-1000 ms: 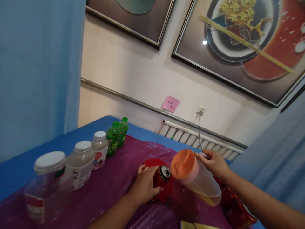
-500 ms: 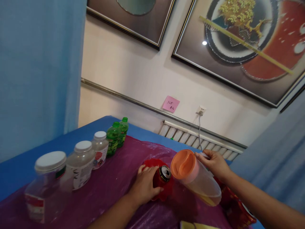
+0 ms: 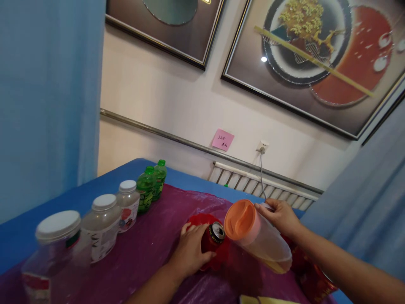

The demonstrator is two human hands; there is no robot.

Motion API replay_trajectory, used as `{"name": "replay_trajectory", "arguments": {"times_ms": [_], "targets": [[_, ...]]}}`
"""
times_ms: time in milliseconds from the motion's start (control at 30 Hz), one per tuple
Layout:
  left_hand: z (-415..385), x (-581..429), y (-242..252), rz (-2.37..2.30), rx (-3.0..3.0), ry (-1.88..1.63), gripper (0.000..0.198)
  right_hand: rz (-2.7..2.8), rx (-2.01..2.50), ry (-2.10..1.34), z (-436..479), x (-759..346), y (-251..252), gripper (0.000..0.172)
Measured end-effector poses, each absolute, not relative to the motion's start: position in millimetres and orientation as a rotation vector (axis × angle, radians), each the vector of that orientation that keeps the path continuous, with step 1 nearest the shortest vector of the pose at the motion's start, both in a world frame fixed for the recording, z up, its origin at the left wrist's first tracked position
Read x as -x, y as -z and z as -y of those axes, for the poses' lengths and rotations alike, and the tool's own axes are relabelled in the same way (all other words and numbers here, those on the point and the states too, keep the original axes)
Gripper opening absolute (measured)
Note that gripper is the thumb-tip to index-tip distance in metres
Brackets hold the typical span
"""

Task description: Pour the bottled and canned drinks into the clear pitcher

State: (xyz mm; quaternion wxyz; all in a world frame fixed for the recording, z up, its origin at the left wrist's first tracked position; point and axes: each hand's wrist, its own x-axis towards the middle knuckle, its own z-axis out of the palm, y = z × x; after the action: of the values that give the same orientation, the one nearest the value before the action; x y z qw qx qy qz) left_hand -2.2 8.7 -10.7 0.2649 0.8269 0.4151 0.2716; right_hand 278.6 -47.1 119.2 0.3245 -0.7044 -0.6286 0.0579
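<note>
My left hand is wrapped round a red drink can with a dark rim and an opened silver top. Under and around the can spreads a red scalloped dish, partly hidden by the hand. To the right, my right hand grips the handle of a clear plastic pitcher with an orange lid. The pitcher leans left, its lid close to the can's top. Some yellowish liquid lies low inside it. No stream shows between lid and can.
On the left stand several white-capped clear jars and two green bottles in a row. Purple plastic sheeting covers the blue table. Red cans sit beneath my right forearm. Yellow paper lies at the front. A radiator is behind.
The whole view has shifted slightly, so the jars and bottles sit lower and farther left. Both hands keep their holds on the can and the pitcher, with hardly any movement between them.
</note>
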Motion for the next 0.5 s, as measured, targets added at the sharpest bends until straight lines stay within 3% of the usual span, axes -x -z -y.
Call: {"name": "replay_trajectory", "arguments": {"times_ms": [500], "targets": [[-9.5,3.5,12.2,-1.164,-2.212,-0.734,0.078,1.637,1.870,-0.136,42.9,-277.8,-117.1,0.054]]}}
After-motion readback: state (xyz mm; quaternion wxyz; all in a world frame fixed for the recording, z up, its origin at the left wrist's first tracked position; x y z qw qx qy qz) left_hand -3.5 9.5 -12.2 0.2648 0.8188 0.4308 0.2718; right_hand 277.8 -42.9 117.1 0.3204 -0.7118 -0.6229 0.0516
